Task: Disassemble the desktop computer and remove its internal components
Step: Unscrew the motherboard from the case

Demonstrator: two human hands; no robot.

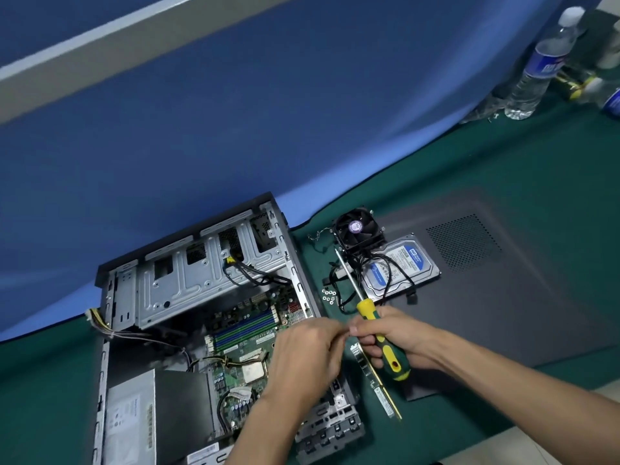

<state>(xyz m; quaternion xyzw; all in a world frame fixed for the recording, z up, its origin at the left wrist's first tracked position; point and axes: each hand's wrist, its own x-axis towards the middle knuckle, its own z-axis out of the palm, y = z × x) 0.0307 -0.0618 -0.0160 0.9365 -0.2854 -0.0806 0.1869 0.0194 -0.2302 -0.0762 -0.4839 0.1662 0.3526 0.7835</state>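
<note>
We have the desktop case (201, 297) lying open on the green mat (469, 156), motherboard (241, 333) still inside with bare CPU (253, 373) exposed and PSU (131, 417) in place. Cooler fan (357, 229), WD hard drive (402, 266) and a cluster of loose screws (328, 294) already sit out on the mat right of the case, side panel (503, 280) beside them. Right hand (396, 340) is clenched around the yellow-green screwdriver (375, 325), shaft pointing away toward the fan. Left hand (308, 354) has fingertips pinched at the right hand's thumb, likely passing a small screw; can't tell what's in it. RAM stick (375, 380) lies under the right hand. Risks: a dropped screw could fall onto the board or roll off; the hand or handle could press the RAM stick; the shaft tip could snag the fan cables.
</note>
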